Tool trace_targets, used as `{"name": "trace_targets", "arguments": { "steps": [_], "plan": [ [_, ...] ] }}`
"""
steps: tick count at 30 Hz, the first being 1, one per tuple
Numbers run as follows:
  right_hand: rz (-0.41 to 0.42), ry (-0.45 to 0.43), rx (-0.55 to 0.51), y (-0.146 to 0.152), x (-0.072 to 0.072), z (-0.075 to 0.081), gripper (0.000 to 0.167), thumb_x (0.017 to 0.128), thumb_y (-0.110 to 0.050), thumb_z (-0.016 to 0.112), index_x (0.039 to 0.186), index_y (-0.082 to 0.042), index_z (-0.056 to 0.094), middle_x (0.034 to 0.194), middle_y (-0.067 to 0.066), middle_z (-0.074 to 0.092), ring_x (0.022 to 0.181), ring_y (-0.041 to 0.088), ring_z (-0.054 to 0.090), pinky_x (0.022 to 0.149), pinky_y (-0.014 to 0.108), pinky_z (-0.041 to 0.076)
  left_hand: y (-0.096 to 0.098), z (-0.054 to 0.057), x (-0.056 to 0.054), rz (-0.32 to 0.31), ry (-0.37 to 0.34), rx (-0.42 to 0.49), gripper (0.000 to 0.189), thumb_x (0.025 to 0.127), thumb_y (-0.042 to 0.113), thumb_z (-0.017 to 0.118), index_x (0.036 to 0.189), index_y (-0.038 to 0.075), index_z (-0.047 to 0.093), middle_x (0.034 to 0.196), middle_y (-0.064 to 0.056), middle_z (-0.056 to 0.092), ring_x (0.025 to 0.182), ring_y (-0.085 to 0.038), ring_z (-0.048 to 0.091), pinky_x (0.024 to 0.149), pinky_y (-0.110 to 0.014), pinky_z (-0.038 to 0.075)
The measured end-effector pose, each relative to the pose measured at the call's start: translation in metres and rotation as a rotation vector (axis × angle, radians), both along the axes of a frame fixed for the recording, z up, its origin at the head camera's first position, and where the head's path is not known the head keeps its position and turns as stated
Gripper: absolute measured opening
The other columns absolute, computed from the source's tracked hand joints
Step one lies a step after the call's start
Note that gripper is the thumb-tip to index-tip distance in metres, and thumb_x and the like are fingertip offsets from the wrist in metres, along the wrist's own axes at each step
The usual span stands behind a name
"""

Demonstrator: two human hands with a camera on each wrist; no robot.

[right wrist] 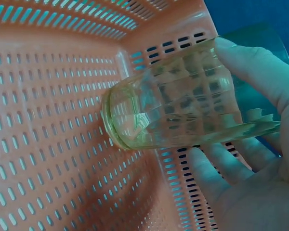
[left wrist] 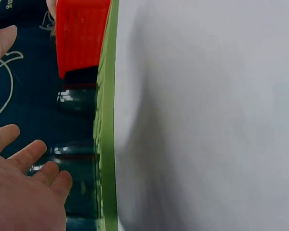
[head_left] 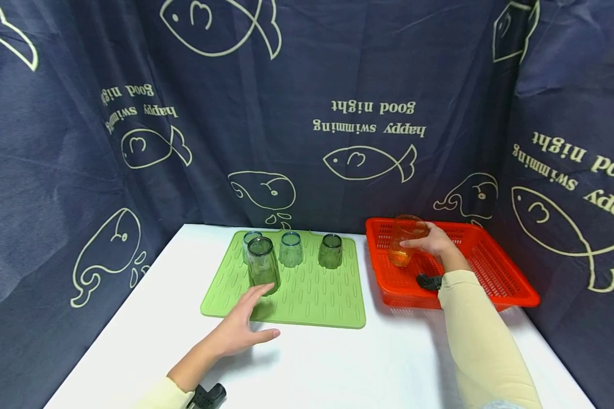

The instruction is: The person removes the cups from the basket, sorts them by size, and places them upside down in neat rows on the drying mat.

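In the head view my right hand (head_left: 435, 243) holds a clear amber drinking glass (head_left: 400, 247) inside the red basket (head_left: 511, 284). The right wrist view shows the thumb at the rim of this glass (right wrist: 178, 96) and the fingers along its opposite side, its base toward the slotted basket wall (right wrist: 48, 120). My left hand (head_left: 241, 328) is at the front edge of the green mat (head_left: 312, 301), thumb and fingers spread apart with nothing between them. Its fingertips overlap the lower part of a tall green glass (head_left: 262, 261) in the head view.
Behind the tall glass, a bluish glass (head_left: 248, 241) is partly hidden. A second bluish glass (head_left: 290, 250) and a dark grey-green glass (head_left: 330, 251) stand farther right on the mat. A dark fish-print curtain (head_left: 297, 113) rises behind the white table (head_left: 337, 363).
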State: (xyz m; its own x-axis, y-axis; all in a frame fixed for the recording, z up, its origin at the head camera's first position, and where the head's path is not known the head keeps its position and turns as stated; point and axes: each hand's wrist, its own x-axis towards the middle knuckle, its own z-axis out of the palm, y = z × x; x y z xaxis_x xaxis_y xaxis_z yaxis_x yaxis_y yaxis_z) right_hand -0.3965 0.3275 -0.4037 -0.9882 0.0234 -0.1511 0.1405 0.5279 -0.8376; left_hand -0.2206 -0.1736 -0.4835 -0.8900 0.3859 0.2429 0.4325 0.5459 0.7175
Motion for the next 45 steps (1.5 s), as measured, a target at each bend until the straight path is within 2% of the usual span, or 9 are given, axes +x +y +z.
{"name": "trace_targets", "arguments": {
  "steps": [6, 12, 20, 27, 30, 36, 40, 45],
  "plan": [
    [0.001, -0.016, -0.022, -0.001, 0.002, 0.000, 0.101, 0.087, -0.021, 0.084, 0.161, 0.001, 0.018, 0.158, 0.031, 0.034, 0.133, 0.044, 0.043, 0.117, 0.057, 0.042, 0.013, -0.001, 0.001, -0.011, 0.027, 0.058, 0.093, 0.082, 0.045, 0.084, 0.159, 0.022, 0.036, 0.160, -0.007, 0.041, 0.147, -0.032, 0.042, 0.118, -0.063, 0.036],
    [-0.020, -0.042, -0.041, -0.003, 0.001, -0.001, 0.099, 0.089, -0.019, 0.081, 0.161, 0.001, 0.017, 0.160, 0.030, 0.032, 0.134, 0.043, 0.042, 0.119, 0.055, 0.041, 0.024, 0.002, 0.000, -0.048, -0.040, 0.143, 0.090, 0.084, 0.035, 0.084, 0.159, 0.023, 0.035, 0.161, -0.005, 0.039, 0.150, -0.029, 0.038, 0.121, -0.055, 0.036],
    [-0.019, -0.034, -0.065, -0.003, 0.006, 0.001, 0.095, 0.090, -0.020, 0.081, 0.160, 0.002, 0.020, 0.158, 0.029, 0.035, 0.130, 0.040, 0.046, 0.116, 0.052, 0.046, 0.041, 0.001, -0.005, -0.094, -0.095, 0.184, 0.087, 0.086, 0.034, 0.083, 0.158, 0.026, 0.035, 0.161, -0.004, 0.038, 0.152, -0.032, 0.035, 0.124, -0.052, 0.033],
    [0.009, 0.015, -0.102, 0.001, 0.009, 0.006, 0.094, 0.088, -0.018, 0.083, 0.159, 0.001, 0.024, 0.154, 0.026, 0.040, 0.120, 0.029, 0.055, 0.104, 0.042, 0.057, 0.046, 0.000, -0.011, -0.126, -0.033, 0.211, 0.085, 0.088, 0.030, 0.081, 0.158, 0.021, 0.035, 0.160, -0.010, 0.040, 0.147, -0.042, 0.039, 0.121, -0.056, 0.036],
    [0.016, 0.036, -0.125, 0.002, 0.013, 0.009, 0.092, 0.088, -0.016, 0.083, 0.158, 0.001, 0.025, 0.153, 0.025, 0.041, 0.122, 0.030, 0.056, 0.104, 0.042, 0.056, 0.047, 0.000, -0.016, -0.131, -0.025, 0.219, 0.085, 0.088, 0.029, 0.081, 0.159, 0.021, 0.034, 0.160, -0.011, 0.039, 0.146, -0.042, 0.039, 0.121, -0.056, 0.036],
    [0.014, 0.037, -0.107, 0.004, 0.020, 0.013, 0.095, 0.085, -0.025, 0.086, 0.157, -0.002, 0.028, 0.153, 0.023, 0.040, 0.125, 0.034, 0.053, 0.104, 0.041, 0.057, 0.049, 0.002, -0.024, -0.118, -0.043, 0.222, 0.086, 0.088, 0.029, 0.082, 0.159, 0.022, 0.033, 0.162, -0.011, 0.037, 0.148, -0.041, 0.037, 0.122, -0.055, 0.034],
    [0.010, 0.036, -0.119, 0.005, 0.024, 0.015, 0.097, 0.082, -0.028, 0.089, 0.155, -0.003, 0.030, 0.152, 0.021, 0.042, 0.116, 0.026, 0.056, 0.098, 0.036, 0.060, 0.051, 0.004, -0.026, -0.125, -0.048, 0.222, 0.086, 0.088, 0.029, 0.081, 0.159, 0.022, 0.033, 0.163, -0.011, 0.037, 0.148, -0.042, 0.037, 0.123, -0.055, 0.034],
    [0.016, 0.059, -0.135, 0.003, 0.030, 0.020, 0.093, 0.080, -0.029, 0.090, 0.151, -0.002, 0.034, 0.144, 0.018, 0.050, 0.091, 0.013, 0.060, 0.081, 0.027, 0.062, 0.052, 0.005, -0.029, -0.122, -0.031, 0.219, 0.086, 0.088, 0.030, 0.081, 0.159, 0.022, 0.033, 0.162, -0.011, 0.037, 0.147, -0.042, 0.038, 0.122, -0.056, 0.035]
  ]
}}
